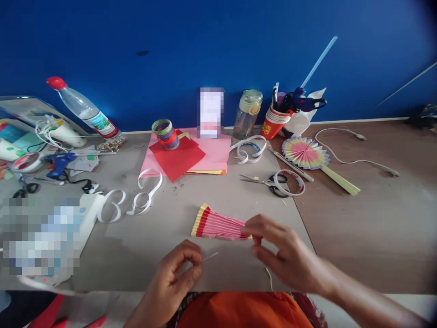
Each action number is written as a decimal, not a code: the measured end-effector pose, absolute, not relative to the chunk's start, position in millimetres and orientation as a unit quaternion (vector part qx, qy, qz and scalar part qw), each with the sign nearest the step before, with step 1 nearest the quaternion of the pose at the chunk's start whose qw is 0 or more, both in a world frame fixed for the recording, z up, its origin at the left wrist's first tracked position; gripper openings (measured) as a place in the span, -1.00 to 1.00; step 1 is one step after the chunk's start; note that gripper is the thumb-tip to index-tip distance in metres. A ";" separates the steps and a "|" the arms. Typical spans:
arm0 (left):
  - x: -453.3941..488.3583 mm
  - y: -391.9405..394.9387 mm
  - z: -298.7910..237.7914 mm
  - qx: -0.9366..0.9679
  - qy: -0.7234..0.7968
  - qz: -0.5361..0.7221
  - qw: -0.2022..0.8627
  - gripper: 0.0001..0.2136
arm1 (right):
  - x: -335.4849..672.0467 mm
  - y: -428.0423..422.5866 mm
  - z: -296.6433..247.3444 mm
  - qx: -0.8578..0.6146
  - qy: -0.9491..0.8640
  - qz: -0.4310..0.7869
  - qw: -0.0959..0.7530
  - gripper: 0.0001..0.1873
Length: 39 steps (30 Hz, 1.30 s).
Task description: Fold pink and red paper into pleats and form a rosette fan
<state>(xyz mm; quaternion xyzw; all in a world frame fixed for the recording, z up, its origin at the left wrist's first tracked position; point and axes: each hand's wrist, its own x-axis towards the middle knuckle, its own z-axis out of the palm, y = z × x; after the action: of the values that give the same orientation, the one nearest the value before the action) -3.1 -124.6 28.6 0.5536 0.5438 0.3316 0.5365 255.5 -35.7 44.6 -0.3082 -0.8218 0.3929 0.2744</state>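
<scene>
My left hand (182, 269) is closed in a pinch above the front of the table. From its fingertips sticks a thin, pale, see-through strip (210, 256). To its right lies a pleated paper fan piece (221, 224), pink with red and yellow bands at its wide left end. My right hand (273, 241) is at the narrow end of this piece, its fingers closed over the gathered folds and hiding the tip. A short yellow strip (269, 278) lies below my right hand at the table edge.
Scissors (262, 181) and a tape roll (297, 183) lie behind my right hand. A finished pleated fan (303, 155) rests further right. Red paper (177, 157), a phone (210, 111), a water bottle (246, 116) and a red cup (273, 123) stand or lie toward the back. A glue gun (59, 164) is left.
</scene>
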 end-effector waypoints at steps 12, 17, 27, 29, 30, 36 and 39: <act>-3.2 -128.2 28.0 0.616 0.599 0.262 0.438 -0.95 | 192.6 -81.0 11.6 -0.395 -0.782 0.376 0.302 -0.88; -6.1 -122.2 20.0 0.616 0.628 0.265 0.396 -0.91 | 182.2 -84.0 9.0 -0.391 -0.807 0.336 0.288 -0.85; -3.7 -106.5 4.4 0.683 0.637 0.270 0.234 -0.87 | 166.0 -79.4 -1.4 -0.447 -0.796 0.253 0.319 -0.81; -6.5 -98.2 6.1 0.698 0.618 0.267 0.244 -0.88 | 168.9 -70.7 -0.3 -0.434 -0.808 0.257 0.305 -0.82; -7.5 -92.6 7.2 0.702 0.610 0.263 0.258 -0.88 | 170.7 -64.6 0.1 -0.428 -0.815 0.254 0.297 -0.82; -3.7 -48.7 7.6 0.681 0.590 0.274 0.335 -0.90 | 179.7 -15.5 -0.9 -0.414 -0.847 0.179 0.281 -0.83; -0.3 -28.3 4.7 0.674 0.579 0.311 0.336 -0.90 | 181.9 0.7 0.2 -0.427 -0.841 0.157 0.293 -0.84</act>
<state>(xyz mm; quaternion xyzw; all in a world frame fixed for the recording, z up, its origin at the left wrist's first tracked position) -0.3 -28.3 4.7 0.6743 0.5793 0.3107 0.3363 181.9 0.7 0.2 -0.4268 -0.8411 0.1570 0.2929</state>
